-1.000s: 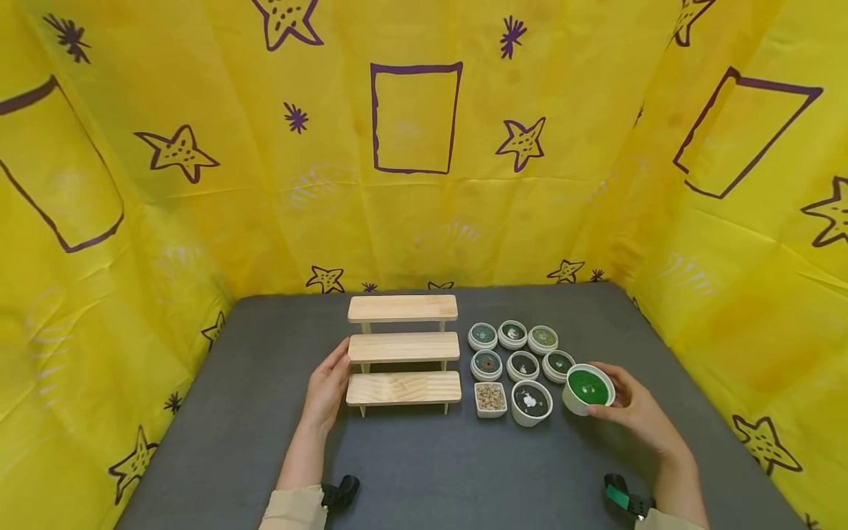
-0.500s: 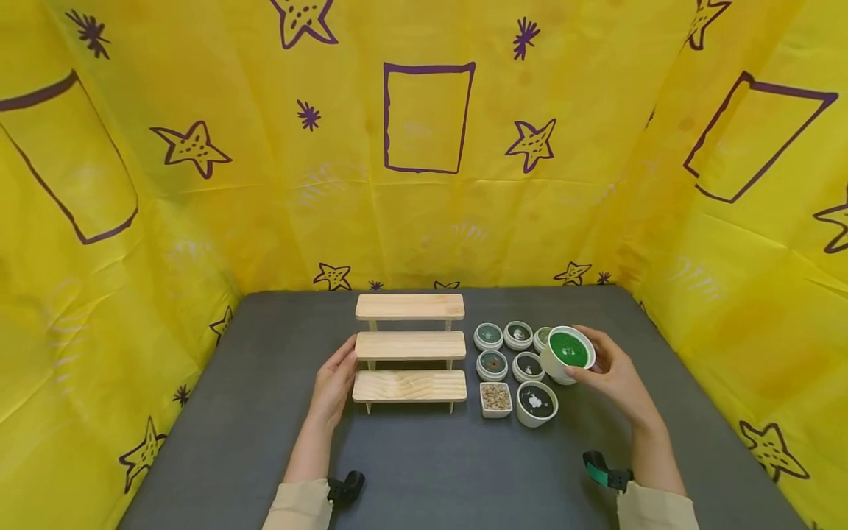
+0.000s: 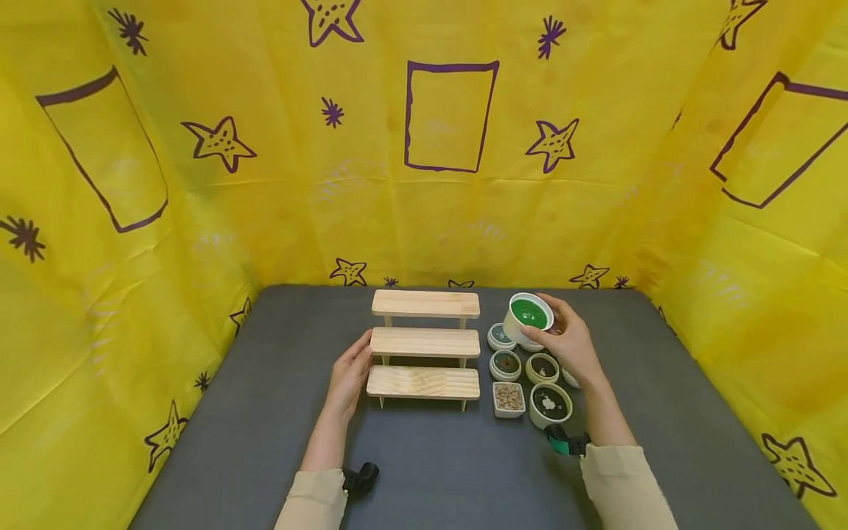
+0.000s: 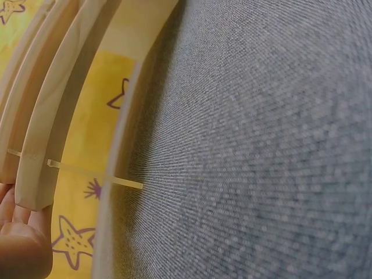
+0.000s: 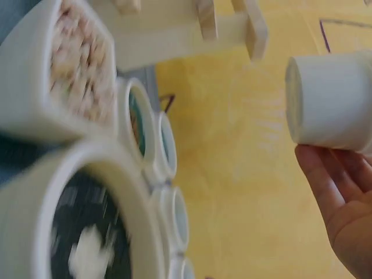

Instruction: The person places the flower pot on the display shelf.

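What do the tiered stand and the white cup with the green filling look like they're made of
The tiered stand looks like pale wood with a smooth, unpainted-looking finish: grain lines show on the lowest shelf. The white cup has a smooth, even wall; it could be glazed ceramic or plastic, the look leaves that open.

Yellow starfish-patterned cloth [image 3: 424,213] hangs behind a grey tabletop [image 3: 457,471].

The left hand [image 4: 24,249] is at the left ends of the wooden boards [image 4: 46,128], its fingers [image 4: 21,215] partly hidden behind the nearest one. A thin pale leg [image 4: 96,175] runs from that board down to the grey-blue, finely ribbed tabletop [image 4: 256,145]. On the far side, yellow cloth [image 4: 87,136] shows through the gap, bearing a dotted purple starfish [image 4: 74,242] and a small spiky mark [image 4: 93,189].
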Demonstrator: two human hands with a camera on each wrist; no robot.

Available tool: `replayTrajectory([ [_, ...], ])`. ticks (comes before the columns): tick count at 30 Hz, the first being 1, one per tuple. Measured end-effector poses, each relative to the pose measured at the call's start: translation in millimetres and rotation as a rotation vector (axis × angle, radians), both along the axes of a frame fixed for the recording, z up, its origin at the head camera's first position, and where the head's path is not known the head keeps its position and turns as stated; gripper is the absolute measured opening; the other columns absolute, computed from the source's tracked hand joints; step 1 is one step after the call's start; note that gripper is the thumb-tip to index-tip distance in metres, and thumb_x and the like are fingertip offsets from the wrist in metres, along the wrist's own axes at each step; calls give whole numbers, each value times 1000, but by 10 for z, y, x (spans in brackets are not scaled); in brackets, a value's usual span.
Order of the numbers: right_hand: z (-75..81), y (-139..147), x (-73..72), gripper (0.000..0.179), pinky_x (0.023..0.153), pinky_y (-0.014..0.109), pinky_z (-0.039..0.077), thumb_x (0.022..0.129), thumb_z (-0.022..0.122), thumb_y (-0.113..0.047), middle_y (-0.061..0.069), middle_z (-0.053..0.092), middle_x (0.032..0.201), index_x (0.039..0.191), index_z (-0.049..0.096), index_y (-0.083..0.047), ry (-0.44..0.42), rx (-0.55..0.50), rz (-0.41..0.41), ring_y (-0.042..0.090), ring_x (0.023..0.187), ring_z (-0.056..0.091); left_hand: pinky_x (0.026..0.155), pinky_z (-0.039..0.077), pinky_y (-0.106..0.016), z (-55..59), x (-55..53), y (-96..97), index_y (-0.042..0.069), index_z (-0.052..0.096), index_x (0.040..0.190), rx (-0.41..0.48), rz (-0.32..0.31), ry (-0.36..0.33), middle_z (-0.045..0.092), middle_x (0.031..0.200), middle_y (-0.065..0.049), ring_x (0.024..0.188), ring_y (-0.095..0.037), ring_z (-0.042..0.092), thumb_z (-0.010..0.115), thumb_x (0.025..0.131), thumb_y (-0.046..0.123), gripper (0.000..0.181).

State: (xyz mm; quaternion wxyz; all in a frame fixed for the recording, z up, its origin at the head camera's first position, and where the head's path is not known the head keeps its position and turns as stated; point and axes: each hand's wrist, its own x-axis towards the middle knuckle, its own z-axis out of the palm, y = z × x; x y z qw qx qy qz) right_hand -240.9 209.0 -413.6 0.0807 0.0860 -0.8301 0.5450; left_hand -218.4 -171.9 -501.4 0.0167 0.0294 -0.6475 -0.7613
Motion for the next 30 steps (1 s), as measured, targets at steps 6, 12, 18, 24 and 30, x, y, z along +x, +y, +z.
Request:
replayTrajectory([
  [6,108,-217,-112,70,80,10,48,85,78,-24,16,58,136,147,45,-14,13,-18,12,-4,98,58,122,25,-50,-1,-22,38,8,38,152,12,-6,-11,33,160,-14,147,-32,31,45,105,16,48],
  [12,191,-465,-218,74,77,13,51,83,80,-25,18,60,133,146,45,-12,10,-13,37,12,103,63,121,26,-51,-10,-26,30,9,39,152,3,1,-8,34,160,-14,147,-32,33,46,105,17,48],
  [18,254,-739,-314,74,76,13,51,82,81,-24,18,60,134,146,46,-12,14,-39,81,32,113,64,121,27,-51,-12,-35,13,9,40,151,2,19,3,35,159,-13,146,-32,34,46,105,19,48],
  [24,281,-1009,-432,74,82,19,52,81,82,-24,17,61,132,145,46,-11,5,-75,112,31,116,63,121,28,-50,-7,-35,25,8,41,151,14,38,4,36,158,-13,145,-31,36,48,105,19,48],
  [30,254,-1255,-535,74,91,36,54,80,82,-28,14,62,131,144,48,-14,-6,-90,114,30,115,64,120,29,-51,-8,-21,22,9,42,150,12,51,-12,37,158,-12,145,-31,37,47,105,18,47],
])
